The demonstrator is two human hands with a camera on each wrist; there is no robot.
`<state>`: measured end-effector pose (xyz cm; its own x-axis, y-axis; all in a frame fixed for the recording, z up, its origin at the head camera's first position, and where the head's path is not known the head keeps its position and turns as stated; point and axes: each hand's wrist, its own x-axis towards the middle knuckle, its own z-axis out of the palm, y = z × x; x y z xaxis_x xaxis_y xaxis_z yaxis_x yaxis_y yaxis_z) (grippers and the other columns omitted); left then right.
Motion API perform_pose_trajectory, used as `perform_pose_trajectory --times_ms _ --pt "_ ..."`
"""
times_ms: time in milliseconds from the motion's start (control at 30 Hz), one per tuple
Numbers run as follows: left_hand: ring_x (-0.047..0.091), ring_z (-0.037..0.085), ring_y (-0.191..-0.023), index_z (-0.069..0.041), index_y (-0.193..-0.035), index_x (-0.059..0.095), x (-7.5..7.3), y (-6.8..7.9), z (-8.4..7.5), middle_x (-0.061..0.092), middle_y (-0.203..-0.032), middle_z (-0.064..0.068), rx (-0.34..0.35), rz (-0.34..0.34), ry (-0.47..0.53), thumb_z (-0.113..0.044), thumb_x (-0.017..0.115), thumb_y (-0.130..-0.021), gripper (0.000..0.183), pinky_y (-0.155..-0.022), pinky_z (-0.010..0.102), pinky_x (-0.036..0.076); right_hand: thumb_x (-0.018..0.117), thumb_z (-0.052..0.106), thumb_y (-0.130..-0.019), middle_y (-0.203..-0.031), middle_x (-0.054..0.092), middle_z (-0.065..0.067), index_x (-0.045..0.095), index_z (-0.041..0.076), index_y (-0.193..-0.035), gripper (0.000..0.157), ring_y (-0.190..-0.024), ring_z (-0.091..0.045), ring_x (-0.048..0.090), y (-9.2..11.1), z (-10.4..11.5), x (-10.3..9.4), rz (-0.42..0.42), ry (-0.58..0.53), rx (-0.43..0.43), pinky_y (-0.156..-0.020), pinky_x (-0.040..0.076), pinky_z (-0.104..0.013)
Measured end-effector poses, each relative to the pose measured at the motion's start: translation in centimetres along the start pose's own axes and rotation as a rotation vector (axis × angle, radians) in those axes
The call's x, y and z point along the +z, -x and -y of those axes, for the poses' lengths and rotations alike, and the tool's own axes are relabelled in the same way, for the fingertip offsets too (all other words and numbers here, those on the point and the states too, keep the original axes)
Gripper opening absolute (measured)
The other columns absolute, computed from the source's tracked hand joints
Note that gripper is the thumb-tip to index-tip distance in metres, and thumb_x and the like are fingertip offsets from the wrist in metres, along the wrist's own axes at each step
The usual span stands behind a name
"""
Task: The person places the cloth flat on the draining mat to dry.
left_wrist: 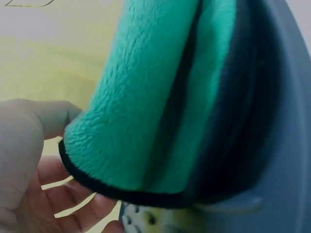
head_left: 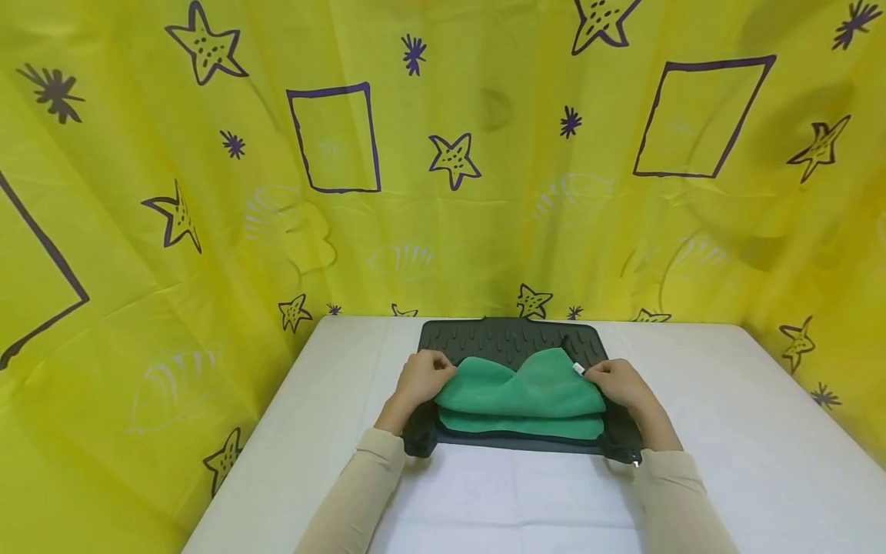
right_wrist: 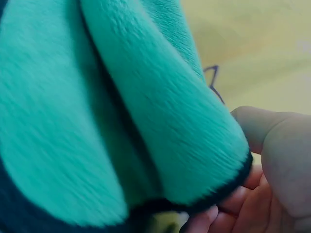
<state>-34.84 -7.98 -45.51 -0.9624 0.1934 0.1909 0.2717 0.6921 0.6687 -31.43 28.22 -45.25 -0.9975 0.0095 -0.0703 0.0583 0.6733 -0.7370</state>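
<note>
A green plush cloth with dark edging lies folded in layers over a dark grey mat with raised drop-shaped marks. At its left end my left hand pinches the upper layer between thumb and fingers. My right hand pinches the right end, close to a small white tag. Between the two hands the upper layer's far edge dips in the middle. In the left wrist view the cloth's fold bulges beside the thumb; in the right wrist view the fuzzy layers curve toward the fingers.
The mat rests on a white-covered table. Behind the table and along its sides hangs a yellow curtain printed with stars and frames. Dark wrist-worn devices sit under both wrists, near the mat's front corners.
</note>
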Motion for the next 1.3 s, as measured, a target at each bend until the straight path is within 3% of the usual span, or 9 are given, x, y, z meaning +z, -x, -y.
perform_pose_trajectory --times_ms 233,367,467,567,700,833,933,1067,1300 --pt "0.036 0.011 -0.049 -0.015 -0.056 0.05 -2.1 0.3 0.4 0.038 -0.052 -0.005 -0.065 0.135 -0.006 -0.029 0.061 -0.088 0.036 -0.046 0.025 0.028 0.049 0.015 -0.09 -0.056 0.037 0.005 0.051 0.009 -0.066 0.025 -0.057 -0.013 0.04 0.6 -0.5 -2.0 0.123 -0.069 0.008 -0.055 0.036 -0.027" --pt "0.025 0.01 -0.045 -0.017 -0.049 0.039 -2.9 0.5 0.6 0.026 -0.048 -0.007 -0.115 0.265 -0.066 -0.034 0.06 -0.089 0.048 -0.044 0.025 0.022 0.051 0.015 -0.089 -0.058 0.043 0.004 0.052 0.01 -0.065 0.025 -0.06 -0.013 0.044 0.9 -0.6 -2.3 0.228 -0.069 -0.011 -0.055 0.038 -0.027" --pt "0.024 0.01 -0.046 -0.016 -0.049 0.041 -2.8 0.6 0.7 0.026 -0.049 -0.006 -0.127 0.3 -0.072 -0.035 0.062 -0.088 0.049 -0.044 0.026 0.021 0.052 0.02 -0.093 -0.061 0.045 0.002 0.056 0.007 -0.073 0.024 -0.06 -0.014 0.044 0.9 -0.6 -2.2 0.265 -0.061 0.004 -0.057 0.038 -0.028" --pt "0.035 0.011 -0.051 -0.013 -0.056 0.054 -2.2 0.7 0.8 0.037 -0.053 -0.005 -0.131 0.258 -0.05 -0.04 0.063 -0.089 0.044 -0.048 0.026 0.028 0.05 0.026 -0.098 -0.064 0.045 0.0 0.059 0.002 -0.086 0.029 -0.059 -0.014 0.043 0.7 -0.6 -1.7 0.241 -0.067 0.022 -0.058 0.038 -0.028" --pt "0.052 0.014 -0.065 -0.009 -0.079 0.072 -1.0 0.6 0.8 0.06 -0.07 -0.001 -0.139 0.149 -0.06 -0.043 0.062 -0.091 0.037 -0.056 0.027 0.039 0.044 0.029 -0.102 -0.083 0.06 -0.013 0.06 -0.009 -0.107 0.041 -0.072 -0.021 0.053 0.2 -0.3 -0.6 0.13 -0.036 0.015 -0.065 0.045 -0.033" --pt "0.058 0.016 -0.071 -0.008 -0.088 0.073 -0.3 0.4 0.7 0.069 -0.082 0.004 -0.124 0.052 -0.066 -0.034 0.067 -0.089 0.026 -0.059 0.028 0.045 0.047 0.024 -0.099 -0.117 0.059 -0.03 0.056 -0.013 -0.121 0.043 -0.104 -0.038 0.056 -0.3 0.1 0.6 0.023 0.007 0.025 -0.084 0.049 -0.046" --pt "0.058 0.016 -0.072 -0.009 -0.088 0.071 -0.3 0.2 0.7 0.068 -0.081 0.004 -0.117 -0.001 -0.042 -0.029 0.069 -0.088 0.02 -0.061 0.028 0.046 0.051 0.02 -0.097 -0.126 0.053 -0.034 0.054 -0.014 -0.123 0.043 -0.114 -0.045 0.051 -0.4 0.1 0.9 0.01 0.008 0.046 -0.092 0.045 -0.054" --pt "0.058 0.016 -0.072 -0.011 -0.09 0.071 -0.8 -0.1 1.0 0.067 -0.081 0.002 -0.114 -0.046 -0.01 -0.028 0.069 -0.087 0.017 -0.063 0.029 0.046 0.052 0.019 -0.096 -0.124 0.055 -0.033 0.055 -0.013 -0.123 0.043 -0.11 -0.043 0.052 -0.2 -0.1 0.4 0.036 0.01 0.057 -0.088 0.047 -0.051" --pt "0.056 0.016 -0.07 -0.011 -0.088 0.069 -1.2 -0.2 1.0 0.065 -0.079 0.002 -0.133 -0.1 0.034 -0.027 0.067 -0.088 0.016 -0.062 0.029 0.043 0.05 0.02 -0.097 -0.091 0.056 -0.01 0.055 -0.01 -0.118 0.038 -0.078 -0.019 0.048 -0.1 -0.7 -0.3 0.023 -0.064 0.091 -0.064 0.041 -0.029"
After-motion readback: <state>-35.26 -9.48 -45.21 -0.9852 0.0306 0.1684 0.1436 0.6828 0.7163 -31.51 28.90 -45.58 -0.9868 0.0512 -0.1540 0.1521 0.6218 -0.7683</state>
